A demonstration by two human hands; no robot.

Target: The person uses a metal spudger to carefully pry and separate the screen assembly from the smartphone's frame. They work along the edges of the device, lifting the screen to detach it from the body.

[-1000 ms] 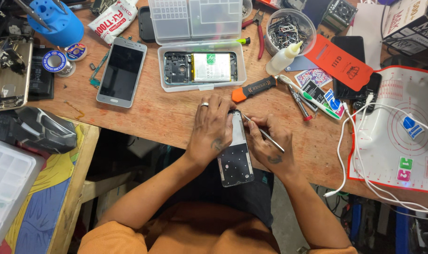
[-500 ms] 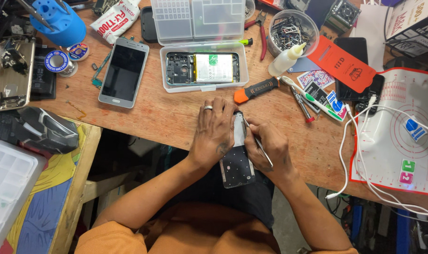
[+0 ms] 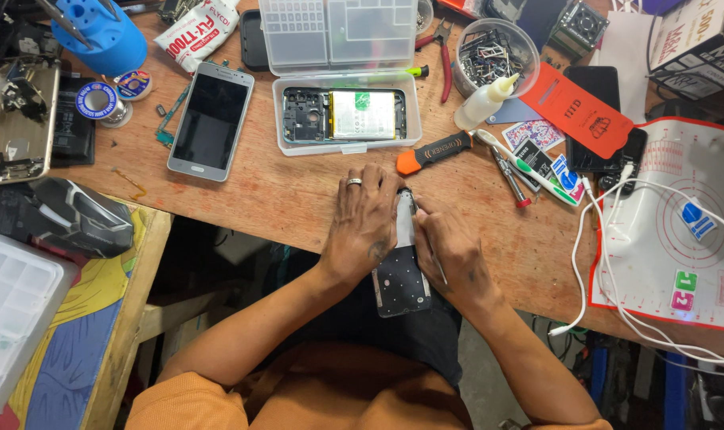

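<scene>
Between both hands [image 3: 362, 227] [image 3: 451, 251], opened phone [image 3: 400, 275] overhangs workbench [image 3: 298, 199].

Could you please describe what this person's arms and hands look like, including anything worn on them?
Both forearms are bare. The left hand wears a silver ring on one finger and bears a small dark mark near the wrist. The right hand shows no ring. Orange sleeves begin near the upper arms.

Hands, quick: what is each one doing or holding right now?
Left hand: closed on the opened dark phone body, steadying it at the wooden bench edge.
Right hand: closed on a thin metal tool, its tip at the phone.
</scene>
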